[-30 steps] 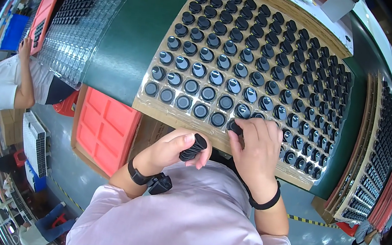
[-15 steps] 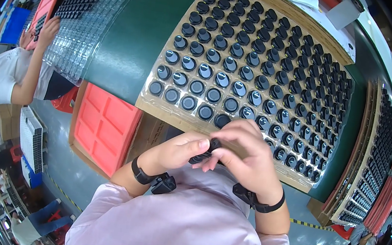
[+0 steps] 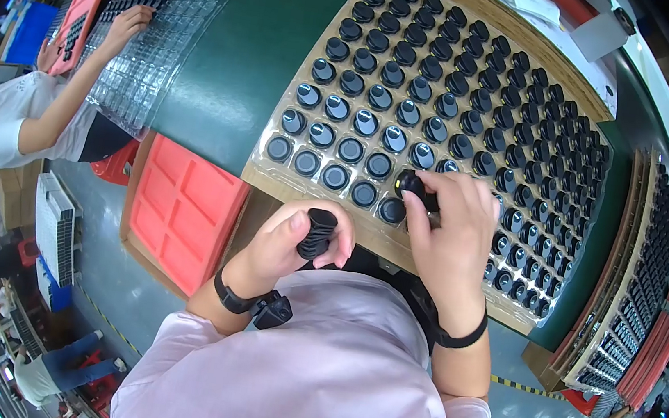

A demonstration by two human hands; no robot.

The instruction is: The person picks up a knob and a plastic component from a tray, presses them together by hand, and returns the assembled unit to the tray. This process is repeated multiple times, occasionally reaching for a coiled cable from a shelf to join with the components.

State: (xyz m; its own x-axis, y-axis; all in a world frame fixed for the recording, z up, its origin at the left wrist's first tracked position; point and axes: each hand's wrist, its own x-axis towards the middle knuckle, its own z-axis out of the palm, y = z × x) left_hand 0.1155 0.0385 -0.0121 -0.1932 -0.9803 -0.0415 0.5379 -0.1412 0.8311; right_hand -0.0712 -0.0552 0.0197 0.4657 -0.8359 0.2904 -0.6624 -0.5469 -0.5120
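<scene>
My left hand (image 3: 290, 237) is wrapped round a black, ribbed, cylinder-shaped piece (image 3: 317, 236), held upright just off the tray's near edge. It looks like a stack of thin rings, but I cannot tell whether it is one part. Over the near rows of a clear plastic tray (image 3: 262, 159), my right hand (image 3: 457, 223) pinches a black round lens-like part (image 3: 408, 183) between thumb and fingers. That part sits tilted at its pocket, with a small yellow mark on its side. Several like parts (image 3: 380, 97) fill the tray's pockets in rows; my fingers cover some of them.
The tray rests on cardboard on a green table (image 3: 214, 104). Red trays (image 3: 182, 208) lie in a box at the left. Stacked filled trays (image 3: 631, 284) stand at right. At far left a co-worker's hand (image 3: 131, 21) reaches over another clear tray (image 3: 141, 63).
My hands have moved apart. The left has drawn leftward with the ribbed piece; the right has gone up onto the tray's near rows. The co-worker's hand has shifted right over the other tray.
</scene>
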